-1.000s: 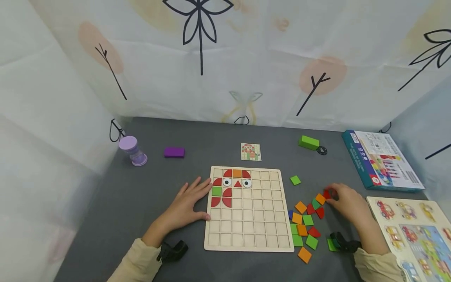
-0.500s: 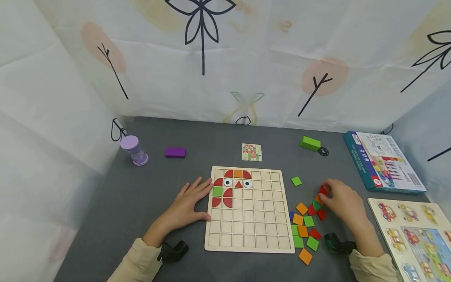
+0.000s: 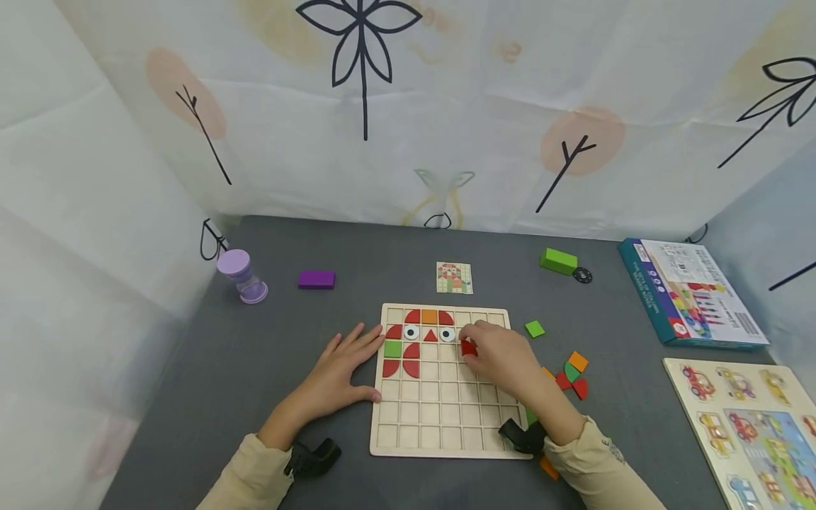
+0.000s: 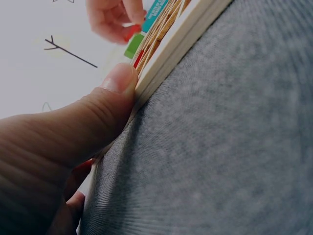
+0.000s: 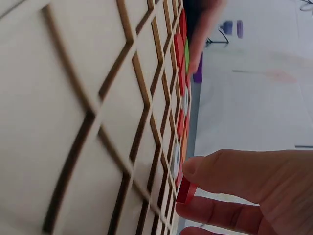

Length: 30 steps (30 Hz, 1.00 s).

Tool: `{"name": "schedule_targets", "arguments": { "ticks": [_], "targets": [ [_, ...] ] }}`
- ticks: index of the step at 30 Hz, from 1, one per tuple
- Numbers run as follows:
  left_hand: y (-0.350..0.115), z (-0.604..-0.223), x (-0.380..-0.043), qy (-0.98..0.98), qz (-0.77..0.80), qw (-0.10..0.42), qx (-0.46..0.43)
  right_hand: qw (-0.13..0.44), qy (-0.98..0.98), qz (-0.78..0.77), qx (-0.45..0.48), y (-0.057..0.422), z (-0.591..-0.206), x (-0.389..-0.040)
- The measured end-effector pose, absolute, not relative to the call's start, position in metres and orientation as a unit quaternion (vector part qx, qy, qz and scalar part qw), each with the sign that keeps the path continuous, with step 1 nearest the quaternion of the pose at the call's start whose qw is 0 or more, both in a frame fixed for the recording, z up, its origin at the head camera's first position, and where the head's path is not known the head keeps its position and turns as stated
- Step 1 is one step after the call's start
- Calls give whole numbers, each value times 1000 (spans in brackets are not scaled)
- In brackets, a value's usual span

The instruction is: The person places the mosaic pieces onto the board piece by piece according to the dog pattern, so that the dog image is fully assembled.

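Board, filled: the pale wooden grid board (image 3: 430,412) carried red, orange, green and eye-marked tiles (image 3: 411,369) towards its upper left.
Board, left: visible lower cells were bare; loose flat coloured tiles (image 3: 571,371) lay to the right on the grey bench (image 3: 357,248).
Small red tile (image 3: 468,348): over the board, just right of an eye.
Right hand (image 3: 503,354): reached across, pinching that tile.
Left hand (image 3: 341,368): fingers spread, touching the board's left edge.

A red tile (image 3: 468,348) is standing out against the pale gridded board (image 3: 440,414), while black leaf outlines (image 3: 360,20) are patterning the white backdrop (image 3: 484,106).
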<state>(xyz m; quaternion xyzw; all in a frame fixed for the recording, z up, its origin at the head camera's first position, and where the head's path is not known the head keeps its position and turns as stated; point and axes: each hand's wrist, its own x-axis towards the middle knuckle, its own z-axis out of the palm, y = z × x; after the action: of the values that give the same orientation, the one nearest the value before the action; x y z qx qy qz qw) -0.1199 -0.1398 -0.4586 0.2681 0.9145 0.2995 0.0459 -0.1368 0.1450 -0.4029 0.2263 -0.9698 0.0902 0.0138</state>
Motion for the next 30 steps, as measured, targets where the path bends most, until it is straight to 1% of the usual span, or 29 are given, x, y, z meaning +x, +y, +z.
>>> {"name": "schedule_targets", "arguments": {
  "ticks": [4, 11, 19, 23, 30],
  "targets": [
    [-140, -458, -121, 914, 301, 43, 269, 16, -965, 74, 251, 130, -407, -141],
    [-140, -459, -121, 914, 302, 45, 269, 0, -966, 72, 250, 117, -407, -141],
    [-140, -459, -120, 913, 306, 46, 267, 5, -964, 77, 254, 116, -406, -139],
    [-139, -459, -119, 912, 308, 45, 267, -1, -970, 100, 223, 136, -401, -135],
    [-140, -458, -120, 912, 304, 44, 272, -5, -986, 116, 122, 210, -392, -112]
  ]
}}
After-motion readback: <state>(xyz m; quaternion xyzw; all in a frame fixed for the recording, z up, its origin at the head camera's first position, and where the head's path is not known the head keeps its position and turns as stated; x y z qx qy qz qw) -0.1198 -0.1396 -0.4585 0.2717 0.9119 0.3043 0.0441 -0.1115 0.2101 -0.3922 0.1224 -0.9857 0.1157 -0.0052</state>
